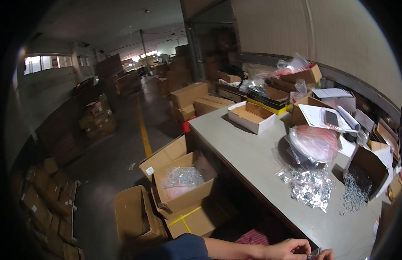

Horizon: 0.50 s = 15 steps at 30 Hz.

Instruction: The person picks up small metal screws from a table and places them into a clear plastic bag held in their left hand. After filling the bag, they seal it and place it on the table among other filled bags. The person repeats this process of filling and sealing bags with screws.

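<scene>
At the lower edge, by the table's near side, my left hand (pixel 288 250) is closed with curled fingers at a small clear plastic bag (pixel 314 254). Only some fingers of my right hand (pixel 326 255) show, pinching the bag's other side; the picture's edge cuts off the rest. Beyond my hands lies a pile of shiny clear bags (pixel 311 187) with small metal parts in them. To its right, loose grey screws or similar small hardware (pixel 356 190) spill from a tipped dark box (pixel 369 167). A stack of flat clear bags with reddish edges (pixel 314 141) sits farther back.
On the grey table (pixel 253 151) stands a white open box (pixel 252 118). A phone (pixel 331 118) and papers (pixel 311 113) lie atop cartons at the right. Left of the table, an open carton (pixel 183 197) holds clear bags. Stacked cartons (pixel 49 190) flank the aisle.
</scene>
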Each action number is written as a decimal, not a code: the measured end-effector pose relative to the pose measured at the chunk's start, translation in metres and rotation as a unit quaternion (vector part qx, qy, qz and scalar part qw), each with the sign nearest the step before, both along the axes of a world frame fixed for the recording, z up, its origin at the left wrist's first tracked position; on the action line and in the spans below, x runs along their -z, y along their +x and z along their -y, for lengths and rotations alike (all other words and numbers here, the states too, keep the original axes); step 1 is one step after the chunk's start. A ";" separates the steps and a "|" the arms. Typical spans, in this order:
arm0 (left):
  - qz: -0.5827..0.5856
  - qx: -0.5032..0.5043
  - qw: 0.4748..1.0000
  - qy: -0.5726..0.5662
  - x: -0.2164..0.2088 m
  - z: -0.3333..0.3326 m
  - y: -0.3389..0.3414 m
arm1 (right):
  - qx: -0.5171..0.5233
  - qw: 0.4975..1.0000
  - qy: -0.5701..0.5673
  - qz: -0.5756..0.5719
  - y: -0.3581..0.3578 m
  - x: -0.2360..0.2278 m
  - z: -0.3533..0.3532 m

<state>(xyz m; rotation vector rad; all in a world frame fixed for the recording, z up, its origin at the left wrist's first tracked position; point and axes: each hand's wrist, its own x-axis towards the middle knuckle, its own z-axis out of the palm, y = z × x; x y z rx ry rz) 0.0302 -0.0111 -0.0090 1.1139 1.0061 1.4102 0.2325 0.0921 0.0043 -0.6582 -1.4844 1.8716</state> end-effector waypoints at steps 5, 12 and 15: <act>0.163 -0.086 0.982 0.038 0.040 -0.014 -0.006 | -0.008 0.998 0.066 -0.008 0.003 0.040 -0.007; -0.110 -0.098 0.989 0.020 -0.011 0.007 -0.004 | -0.154 0.985 0.038 -0.065 -0.010 0.032 -0.009; -0.102 -0.120 0.988 -0.002 -0.022 0.017 0.000 | -0.074 0.997 0.001 0.034 -0.007 0.019 0.003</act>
